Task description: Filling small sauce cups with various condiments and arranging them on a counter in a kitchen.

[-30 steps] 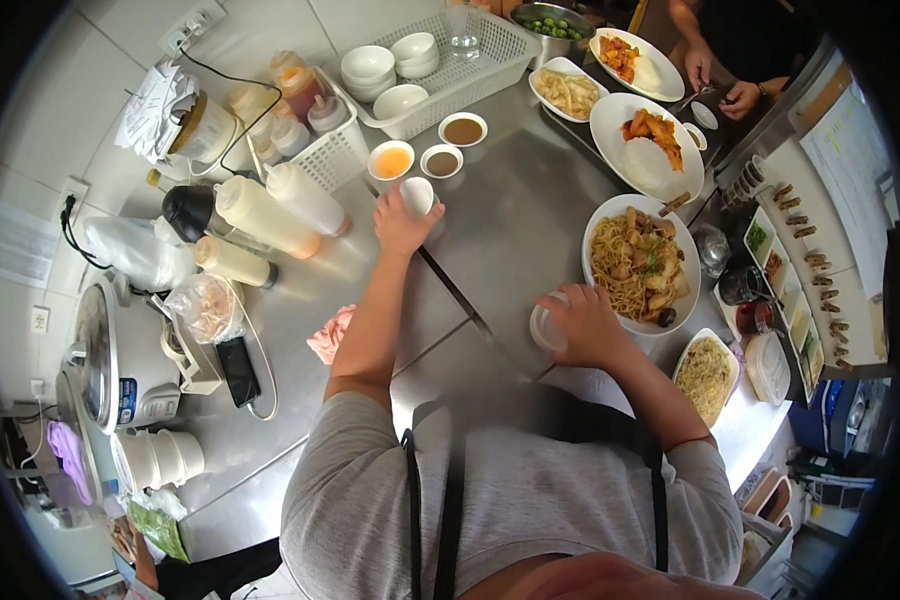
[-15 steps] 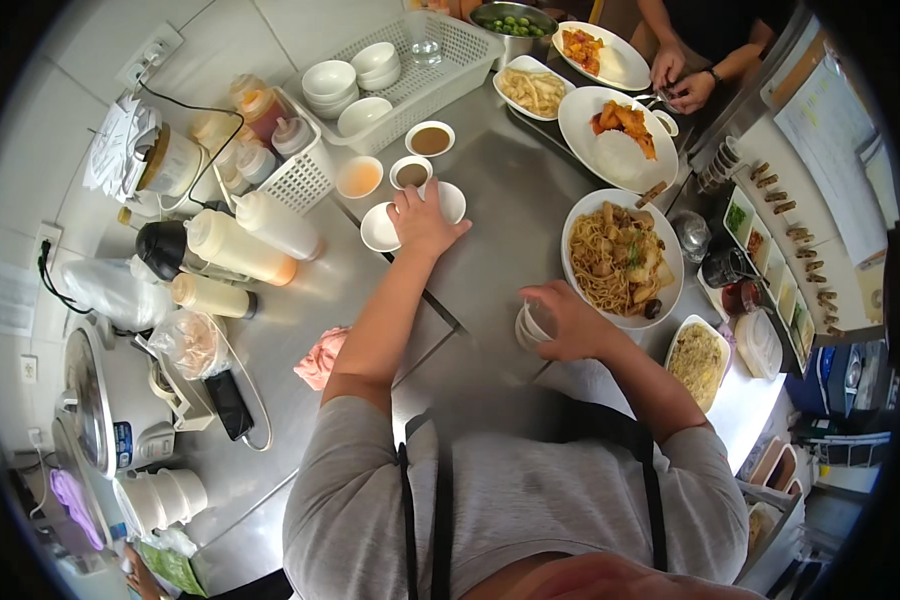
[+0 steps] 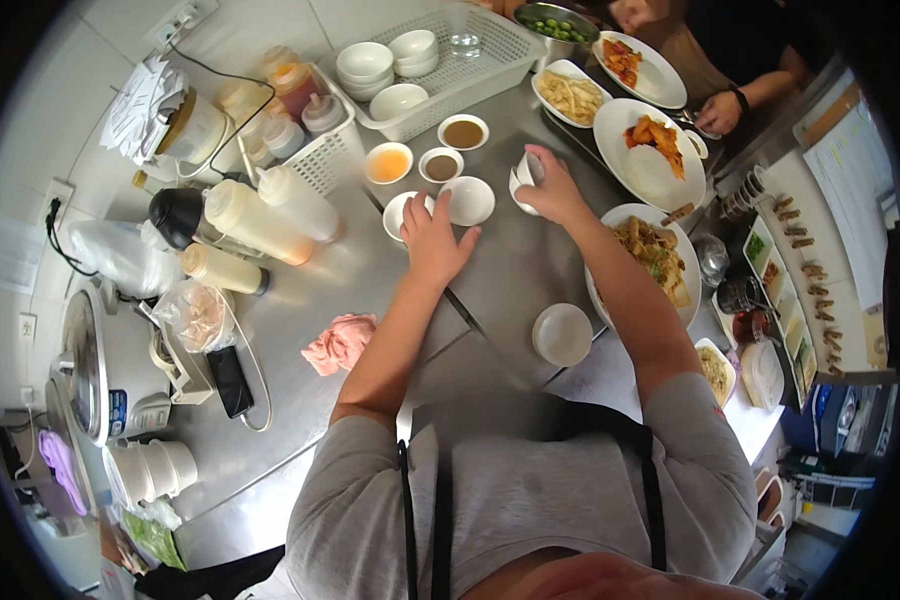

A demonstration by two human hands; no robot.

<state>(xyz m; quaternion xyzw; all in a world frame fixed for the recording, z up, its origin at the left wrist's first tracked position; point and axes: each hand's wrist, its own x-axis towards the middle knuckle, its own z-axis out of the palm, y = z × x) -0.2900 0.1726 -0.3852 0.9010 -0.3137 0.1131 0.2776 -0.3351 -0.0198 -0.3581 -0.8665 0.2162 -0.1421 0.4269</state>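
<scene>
Gripping at least one small white bowl [image 3: 520,193], the person's right hand [image 3: 558,190] curls near the noodle plate [image 3: 630,212]; the held bowl tilts, its mouth's direction unclear. The left hand [image 3: 438,243], fingers spread, reaches over two round bowls [image 3: 470,203], side by side, mouths upward.

We wear a heather-grey T-shirt [image 3: 545,490], its soft fabric creased across the chest and its neckline rounded. The short, loose sleeves [image 3: 355,460] end near our elbows, in the same grey. Narrow black straps [image 3: 656,500] run along the shirt on both sides of the chest, beside a dark band [image 3: 590,425] across the front, partly blurred. Our forearms [image 3: 395,345] and hands [image 3: 437,245] are bare.
</scene>
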